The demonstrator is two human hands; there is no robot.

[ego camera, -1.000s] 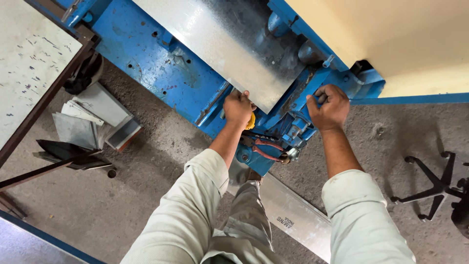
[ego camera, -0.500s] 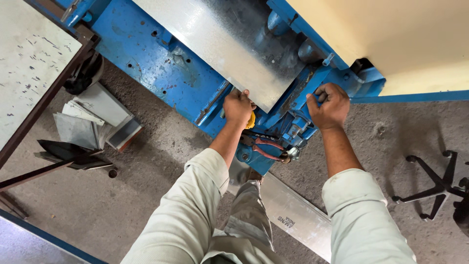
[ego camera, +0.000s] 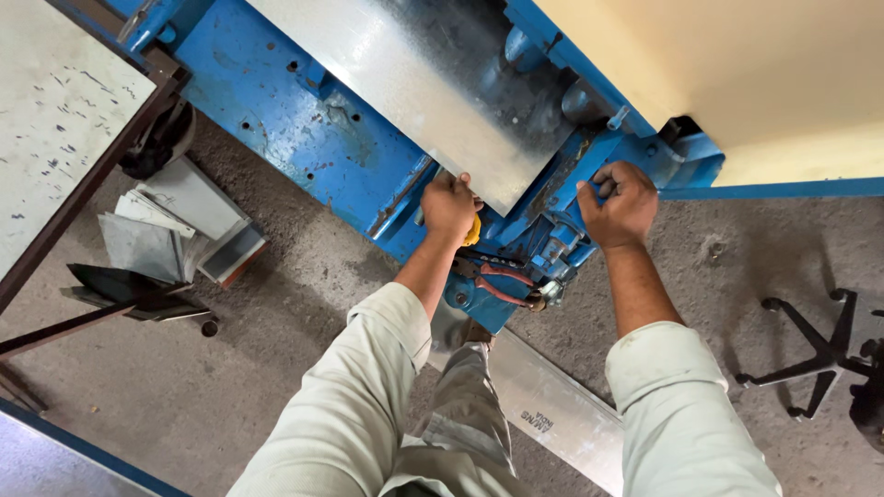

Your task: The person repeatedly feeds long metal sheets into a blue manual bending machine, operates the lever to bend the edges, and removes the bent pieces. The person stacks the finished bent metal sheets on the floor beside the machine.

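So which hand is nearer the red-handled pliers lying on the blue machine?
Left. The left hand grips something yellow at the metal sheet's corner, just above the pliers. The right hand sits farther off, up and to their right, on the blue machine.

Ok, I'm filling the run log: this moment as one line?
left hand: grips yellow-handled tool at metal sheet edge | right hand: closed on blue machine part | pliers: resting on machine

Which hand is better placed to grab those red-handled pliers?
Probably the left hand: it grips at the metal sheet edge right above the pliers, while the right hand sits farther away.
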